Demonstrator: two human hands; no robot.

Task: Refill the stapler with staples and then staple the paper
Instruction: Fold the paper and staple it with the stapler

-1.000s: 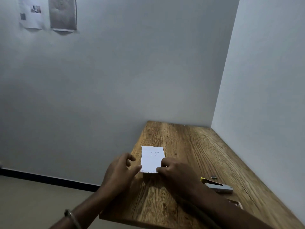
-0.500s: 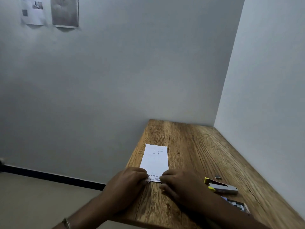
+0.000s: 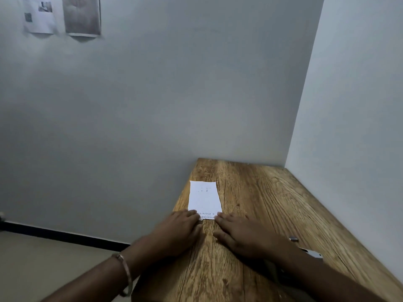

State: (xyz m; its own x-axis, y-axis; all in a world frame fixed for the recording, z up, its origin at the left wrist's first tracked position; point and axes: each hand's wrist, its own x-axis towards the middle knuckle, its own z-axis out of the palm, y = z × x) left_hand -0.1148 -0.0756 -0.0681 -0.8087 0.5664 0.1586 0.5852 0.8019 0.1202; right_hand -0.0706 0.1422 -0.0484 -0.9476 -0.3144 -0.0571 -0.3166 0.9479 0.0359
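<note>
A small white paper [image 3: 204,198] lies flat near the left edge of the wooden table [image 3: 272,203], with printed text along its near end. My left hand [image 3: 178,229] and my right hand [image 3: 242,234] lie flat on the table, their fingertips pressing the paper's near edge. Behind my right forearm only the grey end of the stapler [image 3: 314,254] shows. A small dark bit, perhaps staples [image 3: 293,238], lies just beyond it.
The table stands in a corner, with grey walls behind it and on the right. Its left edge drops to a beige floor. Two sheets [image 3: 63,15] hang high on the back wall.
The folded paper has been opened out to its full length. Both hands slid back toward me and flattened onto its near edge. The view shifted, and the stapler is now mostly hidden.
</note>
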